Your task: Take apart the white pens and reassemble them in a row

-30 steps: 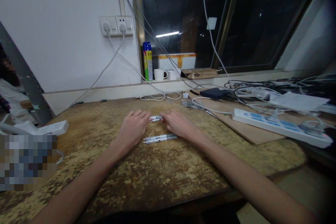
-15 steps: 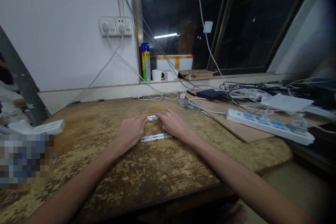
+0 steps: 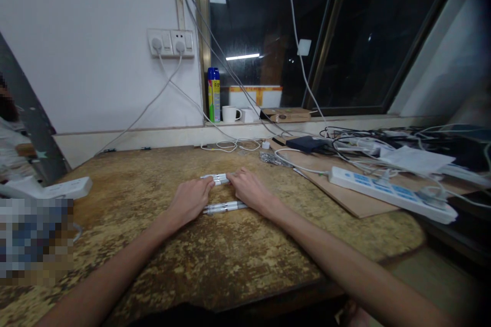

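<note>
My left hand [image 3: 191, 197] is closed on the left part of some white-and-clear pens [image 3: 220, 180], low over the table. From the other side, my right hand [image 3: 251, 191] pinches the right part of the same pens. How many pens are between the fingers I cannot tell. Nearer to me, more pens [image 3: 224, 208] lie side by side on the worn wooden table [image 3: 230, 260], between my wrists. Their right end passes close to my right wrist.
At right, a white power strip [image 3: 391, 194] rests on a brown board [image 3: 345, 202] among tangled cables. Behind the hands are a small plastic bag [image 3: 274, 158] and a white cable [image 3: 230, 148]. A spray can [image 3: 214, 96] and white mug [image 3: 230, 114] stand on the sill.
The camera view has shifted slightly. More of the held pens shows beyond my left fingers now. Both hands keep their grip, and the nearer pens stay on the table.
</note>
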`<state>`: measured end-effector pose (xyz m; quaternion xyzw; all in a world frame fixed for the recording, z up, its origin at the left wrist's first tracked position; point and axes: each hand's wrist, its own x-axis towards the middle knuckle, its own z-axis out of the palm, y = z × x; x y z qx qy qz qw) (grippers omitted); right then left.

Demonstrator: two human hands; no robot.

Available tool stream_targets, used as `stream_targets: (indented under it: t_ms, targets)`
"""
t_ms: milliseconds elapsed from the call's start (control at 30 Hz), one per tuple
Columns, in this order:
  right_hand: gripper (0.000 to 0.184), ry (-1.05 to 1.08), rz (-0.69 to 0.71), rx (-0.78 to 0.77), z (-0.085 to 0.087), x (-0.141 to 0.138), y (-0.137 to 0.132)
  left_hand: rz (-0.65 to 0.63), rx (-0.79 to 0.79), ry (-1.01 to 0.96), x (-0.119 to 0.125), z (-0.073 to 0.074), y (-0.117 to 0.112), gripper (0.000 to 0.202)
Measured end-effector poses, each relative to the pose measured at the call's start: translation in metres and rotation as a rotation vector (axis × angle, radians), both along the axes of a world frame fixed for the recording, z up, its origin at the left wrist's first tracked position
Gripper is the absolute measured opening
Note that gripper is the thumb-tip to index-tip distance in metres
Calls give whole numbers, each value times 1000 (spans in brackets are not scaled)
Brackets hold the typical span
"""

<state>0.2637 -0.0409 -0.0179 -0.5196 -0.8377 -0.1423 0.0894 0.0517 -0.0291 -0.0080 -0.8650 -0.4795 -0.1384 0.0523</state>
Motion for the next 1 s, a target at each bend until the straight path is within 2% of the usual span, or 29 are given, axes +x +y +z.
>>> stream_targets:
  t_ms: [133,367,500,667,833,1000]
  targets:
    - [34,-16,11,22,1,-1,-1,10,-22,-26,1,1,0,46]
    - [29,20,41,49,8,7,-2,-32,-136,-192,1,0,4,52]
    - [19,246,121,20,9,17,-2,-73,-57,-230,-1,3,5,48]
    - [29,589,256,-101,6,18,-3,-185,13,-226,-3,0,6,41]
    - [12,766,335,-113,1,16,-2,-203,24,-231,-3,-4,8,41]
    - [20,809,297,-132,-1,16,1,-208,36,-225,-2,-5,6,40]
